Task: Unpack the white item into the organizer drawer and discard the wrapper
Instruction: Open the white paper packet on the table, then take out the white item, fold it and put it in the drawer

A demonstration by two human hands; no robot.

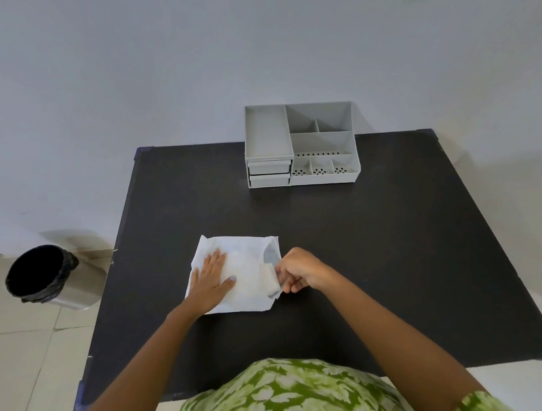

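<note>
White wrapper (243, 269) lies flat on the near-middle of the black table (374, 248), a thin, crinkled, paper-like pouch, roughly square, its right end open and showing a grey-shadowed mouth. We take the white item (272, 280) to be the soft pale piece at that mouth; most of it sits inside the pouch, so we cannot tell its full shape. The left hand (211, 280) rests palm-down on the wrapper, fingers spread, pinning it to the table. The right hand (296, 270) has its grip pinched together on the edge at the open end, wrapper or item, we cannot tell which. We judge the task early: extraction is only starting, nothing is in the organizer, nothing discarded. The grey organizer (302, 145) stands at the far side of the table, well apart, hard matte plastic, open-topped compartments, some with perforated floors; its two small drawers (268, 173) at the front left look closed. A steel bin (52, 275) with a black liner stands on the tiled floor, left of the table.
</note>
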